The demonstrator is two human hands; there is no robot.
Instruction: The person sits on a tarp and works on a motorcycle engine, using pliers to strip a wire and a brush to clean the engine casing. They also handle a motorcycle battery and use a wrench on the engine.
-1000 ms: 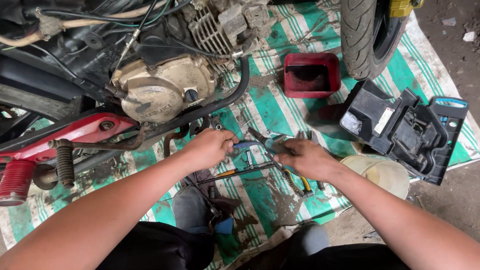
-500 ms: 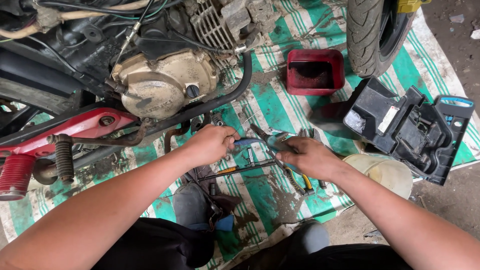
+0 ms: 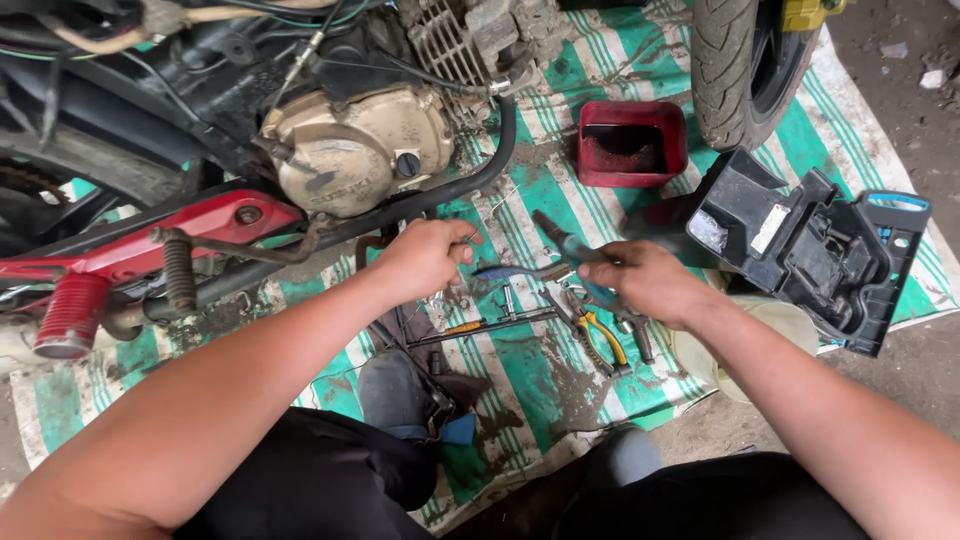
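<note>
My right hand is closed around blue-handled pliers, whose dark jaws point up and left over the striped mat. My left hand is curled into a fist just left of the pliers' handles, near the motorcycle's black frame tube; what it grips is hidden by the fingers. Below both hands lie yellow-handled pliers, a long screwdriver and several small tools.
A motorcycle engine with a tan side cover stands at upper left above a red frame part. A red tray sits beside the tyre. A black plastic panel lies right. A green-striped mat covers the ground.
Both hands have shifted slightly up and right. The right hand has tilted the blue pliers upward, away from the left hand.
</note>
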